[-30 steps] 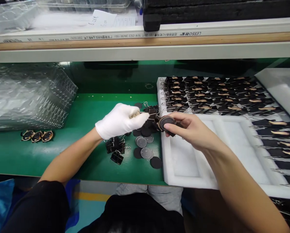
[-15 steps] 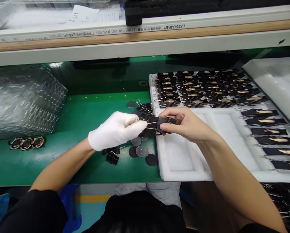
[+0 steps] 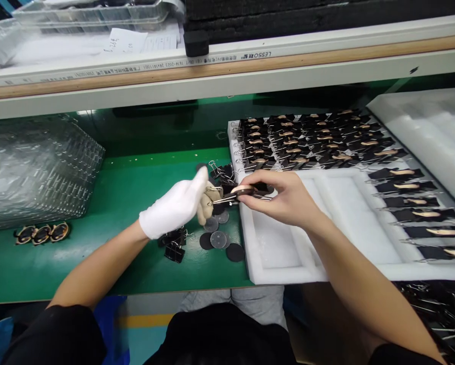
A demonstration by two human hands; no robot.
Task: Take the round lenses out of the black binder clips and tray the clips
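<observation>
My right hand [image 3: 278, 195], bare, pinches a small dark round piece [image 3: 244, 190] seen nearly edge-on, with black binder clips on it. Wire handles of a clip [image 3: 223, 201] point left from it towards my other hand. My left hand [image 3: 185, 200], in a white glove with soiled fingertips, is beside these handles with its thumb raised apart from its fingers; the wire ends seem to touch the fingers. Below and between the hands, loose dark discs [image 3: 218, 239] and black binder clips [image 3: 174, 251] lie on the green table.
A white foam tray [image 3: 276, 243] on the right bears rows of clipped pieces [image 3: 291, 142]. Stacked clear plastic trays [image 3: 37, 172] stand at left, with three gold-rimmed round parts [image 3: 41, 233] before them. A shelf edge [image 3: 212, 73] crosses above the table.
My left thumb has lifted off the clip's wire handles and the gloved fingers have spread. My right hand has turned the round piece from face-up to nearly edge-on. The view has shifted slightly.
</observation>
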